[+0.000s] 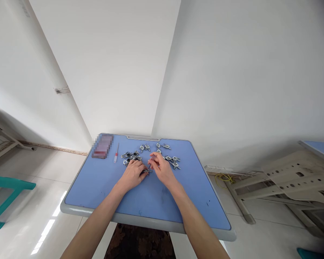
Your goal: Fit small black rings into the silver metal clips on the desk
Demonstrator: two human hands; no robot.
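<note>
On the blue table, my left hand (pixel 133 173) is closed on a small metal part (pixel 147 172), pinning it low near the tabletop. My right hand (pixel 162 169) pinches a small screwdriver (pixel 149 167), its thin dark shaft slanting down to that part; the fingers mostly hide the handle. Just beyond my left hand lies a cluster of metal parts with round black pieces (pixel 129 156). More silvery parts lie to the right of my right hand (pixel 175 164) and farther back (pixel 144 148), with several loose ones (pixel 166 146) near them.
A second screwdriver (pixel 116 155) with a clear and red handle lies at the table's left. Beside it is a blurred dark red flat object (pixel 102 146). The blue table (pixel 162 205) stands against a white wall. A green stool (pixel 8 183) is at left, another desk (pixel 321 149) at right.
</note>
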